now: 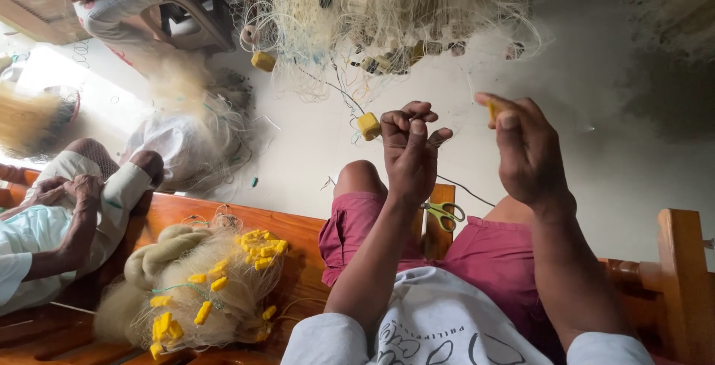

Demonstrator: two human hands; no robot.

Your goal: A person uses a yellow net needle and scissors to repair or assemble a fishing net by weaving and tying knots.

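From the head camera, you are sitting on a wooden bench with your left hand curled tight, fingers pinching a thin line just beside a yellow float. Your right hand is pinching a small yellow piece between thumb and forefinger. Judging by this, you are doing well to keep the line taut between both hands, clear of the scissors lying on your lap. A bundled net is resting on the bench at your left.

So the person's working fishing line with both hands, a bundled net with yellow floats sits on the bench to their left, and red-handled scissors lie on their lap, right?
Not quite: the scissors have green handles, not red, as the head view shows. The rest holds: left hand and right hand work the line, and the bundled net sits on the bench.
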